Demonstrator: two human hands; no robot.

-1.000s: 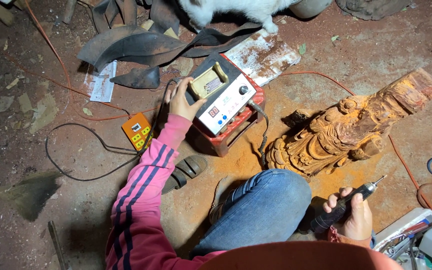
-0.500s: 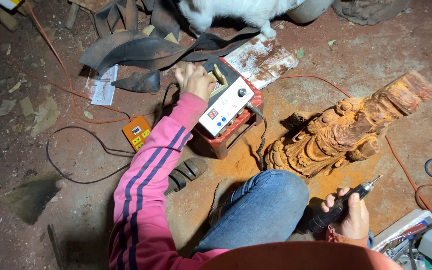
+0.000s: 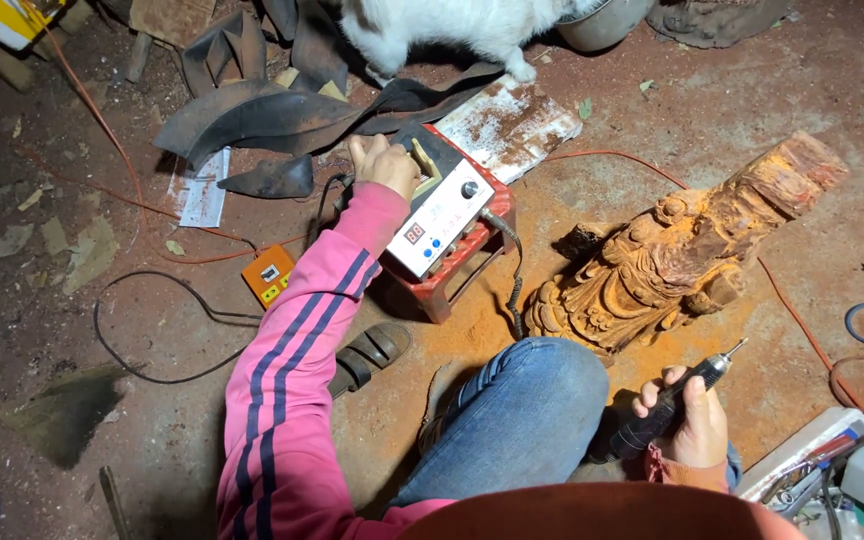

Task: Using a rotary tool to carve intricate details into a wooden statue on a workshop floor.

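My right hand (image 3: 690,425) is closed around the rotary tool (image 3: 667,405), low on the right beside my knee. Its long axis runs on a slant, black grip end down-left, thin bit up-right, tip aimed toward the base of the carving (image 3: 677,250) but well clear of it. The carving lies on its side in orange dust, long axis also slanting, rough uncarved end up-right, worked end down-left near my knee.

My left hand (image 3: 384,165) reaches out, fingers curled over the far left end of the control box (image 3: 447,215), touching it; I cannot tell whether it grips anything there. The box sits tilted on a red stool (image 3: 467,270).

At the bottom right a white tray (image 3: 802,470) holds small tools and a pale box. A white animal (image 3: 452,25) stands at the top, above black rubber scraps (image 3: 252,110). A sandal (image 3: 367,355) lies by my sleeve
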